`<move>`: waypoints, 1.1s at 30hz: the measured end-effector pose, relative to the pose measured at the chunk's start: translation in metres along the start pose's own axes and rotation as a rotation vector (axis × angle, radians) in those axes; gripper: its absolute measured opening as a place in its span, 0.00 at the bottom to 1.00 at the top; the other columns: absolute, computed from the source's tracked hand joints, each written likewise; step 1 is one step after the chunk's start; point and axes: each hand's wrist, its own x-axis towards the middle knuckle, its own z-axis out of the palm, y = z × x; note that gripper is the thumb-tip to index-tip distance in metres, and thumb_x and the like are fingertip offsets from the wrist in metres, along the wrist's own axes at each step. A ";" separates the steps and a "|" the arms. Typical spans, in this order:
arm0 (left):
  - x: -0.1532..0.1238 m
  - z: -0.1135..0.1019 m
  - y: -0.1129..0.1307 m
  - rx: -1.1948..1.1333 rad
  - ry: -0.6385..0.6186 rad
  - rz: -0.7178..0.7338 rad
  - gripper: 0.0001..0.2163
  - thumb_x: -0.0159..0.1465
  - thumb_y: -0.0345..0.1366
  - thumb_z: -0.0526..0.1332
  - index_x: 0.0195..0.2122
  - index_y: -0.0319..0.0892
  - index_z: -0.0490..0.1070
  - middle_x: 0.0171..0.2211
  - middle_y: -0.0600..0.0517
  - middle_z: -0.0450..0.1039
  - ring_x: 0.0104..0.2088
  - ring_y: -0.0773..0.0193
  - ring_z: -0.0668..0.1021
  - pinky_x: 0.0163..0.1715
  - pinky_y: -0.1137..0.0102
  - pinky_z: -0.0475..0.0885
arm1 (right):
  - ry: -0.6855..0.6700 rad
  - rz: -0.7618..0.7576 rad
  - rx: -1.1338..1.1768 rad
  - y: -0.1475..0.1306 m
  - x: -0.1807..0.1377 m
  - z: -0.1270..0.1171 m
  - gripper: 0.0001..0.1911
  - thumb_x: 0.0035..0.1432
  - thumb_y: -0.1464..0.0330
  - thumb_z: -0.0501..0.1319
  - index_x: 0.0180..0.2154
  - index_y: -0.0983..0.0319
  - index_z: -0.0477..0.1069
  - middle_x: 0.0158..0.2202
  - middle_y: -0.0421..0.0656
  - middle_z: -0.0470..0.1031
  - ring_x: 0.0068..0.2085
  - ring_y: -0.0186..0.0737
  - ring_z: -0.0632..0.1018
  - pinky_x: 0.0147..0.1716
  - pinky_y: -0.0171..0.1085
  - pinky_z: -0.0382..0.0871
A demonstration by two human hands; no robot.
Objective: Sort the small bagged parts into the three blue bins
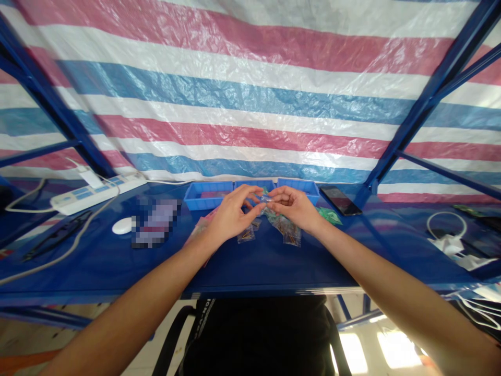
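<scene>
My left hand [230, 213] and my right hand [293, 206] meet over the middle of the blue table [254, 261], fingers pinched together on a small clear plastic bag [263, 199] held between them. Beneath the hands lie several small clear bags with brownish parts inside [287, 230], one of them just under the left hand [246, 236]. Right behind the hands stands a row of three shallow blue trays [207, 194].
A white power strip [97, 192] with cables lies at the back left, with a white mouse [122, 225] and black tweezers [55, 236] nearby. A dark phone [340, 200] and a green packet [329, 215] lie right of the trays. White charger and cable [450, 241] sit far right. Blue shelf posts flank both sides.
</scene>
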 end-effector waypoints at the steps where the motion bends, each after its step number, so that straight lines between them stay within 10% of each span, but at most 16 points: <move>1: 0.000 -0.001 0.001 0.024 -0.007 0.044 0.17 0.70 0.42 0.68 0.58 0.44 0.75 0.55 0.43 0.78 0.48 0.55 0.84 0.49 0.61 0.81 | 0.002 0.016 0.023 -0.001 0.000 0.000 0.25 0.51 0.55 0.79 0.45 0.58 0.76 0.35 0.40 0.83 0.30 0.36 0.79 0.33 0.37 0.73; 6: 0.000 -0.001 0.002 0.081 -0.060 0.192 0.15 0.68 0.39 0.71 0.55 0.46 0.77 0.60 0.42 0.74 0.61 0.51 0.77 0.64 0.54 0.73 | -0.001 0.058 0.105 -0.006 -0.002 -0.001 0.28 0.49 0.56 0.80 0.48 0.58 0.76 0.33 0.39 0.85 0.26 0.34 0.76 0.32 0.37 0.71; 18: 0.001 -0.004 -0.001 0.088 -0.010 0.097 0.08 0.74 0.42 0.64 0.45 0.43 0.78 0.46 0.47 0.82 0.46 0.57 0.83 0.50 0.62 0.77 | -0.001 0.060 -0.041 -0.009 -0.003 0.000 0.20 0.62 0.49 0.70 0.42 0.59 0.84 0.41 0.45 0.84 0.40 0.42 0.81 0.33 0.37 0.72; 25: -0.001 -0.003 0.002 0.050 -0.037 -0.017 0.10 0.74 0.44 0.63 0.44 0.44 0.77 0.39 0.51 0.82 0.38 0.61 0.82 0.41 0.66 0.76 | -0.068 -0.003 -0.008 -0.010 -0.004 0.003 0.19 0.53 0.55 0.78 0.41 0.59 0.81 0.40 0.42 0.84 0.39 0.39 0.81 0.40 0.39 0.74; 33: -0.001 -0.003 0.003 0.101 0.012 0.116 0.20 0.72 0.44 0.67 0.62 0.46 0.71 0.60 0.42 0.72 0.58 0.52 0.78 0.54 0.59 0.78 | 0.052 0.069 0.091 -0.007 -0.001 -0.003 0.30 0.52 0.53 0.79 0.51 0.57 0.75 0.31 0.39 0.82 0.31 0.38 0.79 0.29 0.35 0.69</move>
